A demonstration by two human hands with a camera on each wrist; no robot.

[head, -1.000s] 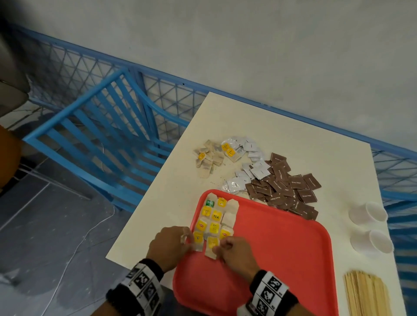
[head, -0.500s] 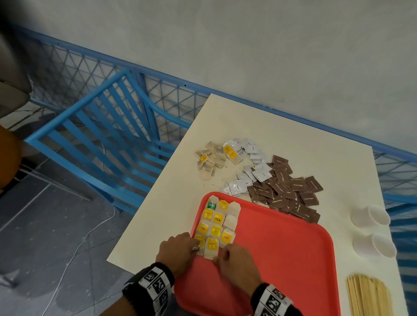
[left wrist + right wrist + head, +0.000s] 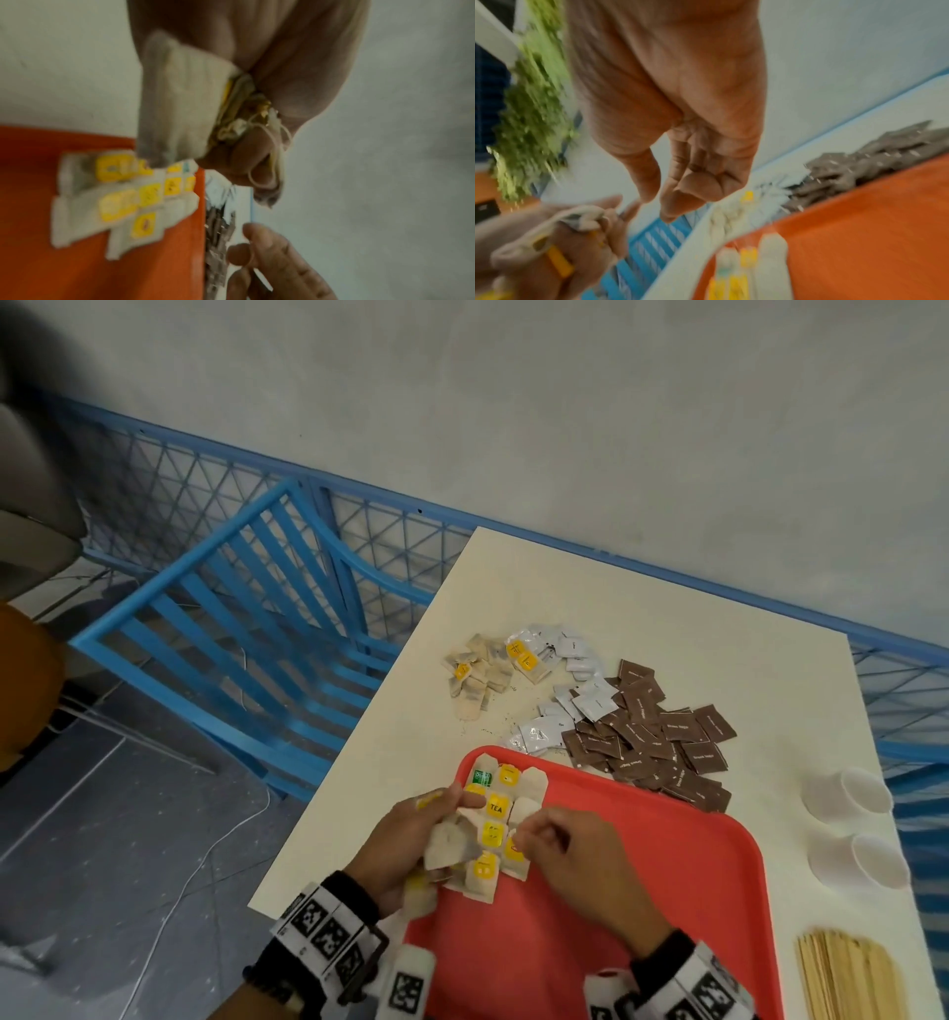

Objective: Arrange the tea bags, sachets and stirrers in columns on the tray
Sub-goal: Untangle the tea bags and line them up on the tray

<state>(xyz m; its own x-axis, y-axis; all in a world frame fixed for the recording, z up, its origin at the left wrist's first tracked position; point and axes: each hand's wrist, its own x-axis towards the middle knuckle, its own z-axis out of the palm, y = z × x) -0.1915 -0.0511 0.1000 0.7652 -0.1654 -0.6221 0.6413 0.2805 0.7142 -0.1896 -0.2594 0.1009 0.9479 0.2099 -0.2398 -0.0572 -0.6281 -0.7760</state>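
Observation:
A red tray (image 3: pixel 642 891) lies at the table's near edge. Several tea bags with yellow tags (image 3: pixel 500 814) sit in columns in its far left corner, and the left wrist view shows them (image 3: pixel 128 192) on the tray (image 3: pixel 77 263) too. My left hand (image 3: pixel 441 819) hovers over the tray's left rim and grips a bunch of tea bags (image 3: pixel 452 842), with strings dangling (image 3: pixel 180 97). My right hand (image 3: pixel 539 839) hangs just right of the columns with loosely curled fingers (image 3: pixel 662 203) that hold nothing.
On the table beyond the tray lie loose tea bags (image 3: pixel 480 675), white sachets (image 3: pixel 570 706) and a heap of brown sachets (image 3: pixel 652 742). At the right stand two white cups (image 3: pixel 847 793) and a bundle of wooden stirrers (image 3: pixel 847 978). A blue chair (image 3: pixel 231 618) stands to the left.
Both hands have lifted off the lowest tea bags in the columns. The left hand has risen and turned, so its bunch of tea bags shows.

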